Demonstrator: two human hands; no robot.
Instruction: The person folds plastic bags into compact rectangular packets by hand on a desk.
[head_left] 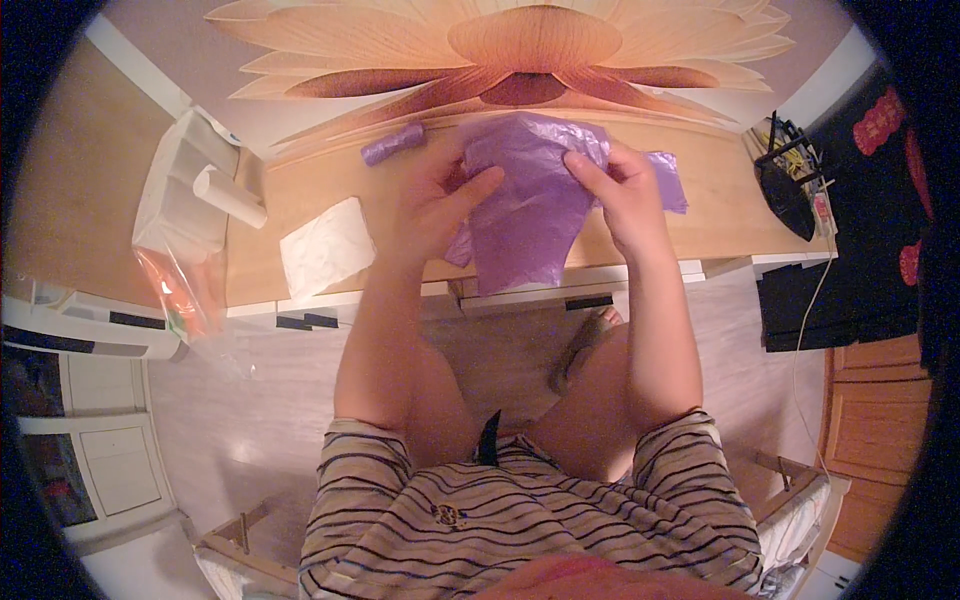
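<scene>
Between my two hands hangs a thin purple plastic bag [530,210], spread out above the desk's front edge. My left hand [436,205] pinches its left side, thumb on top. On the opposite edge my right hand [622,190] grips with the thumb pressed over the film. Behind the right hand lies a flat piece of purple plastic [667,183], partly covered by that hand. A small purple roll [393,145] rests beyond my left hand. Left of my left forearm is a white folded tissue [327,248].
The wooden desk [300,190] runs along a wall with a flower mural. At its left are a white paper roll [230,197] and a clear plastic package [180,230] with orange print. A black holder with cables [785,190] stands at the right end.
</scene>
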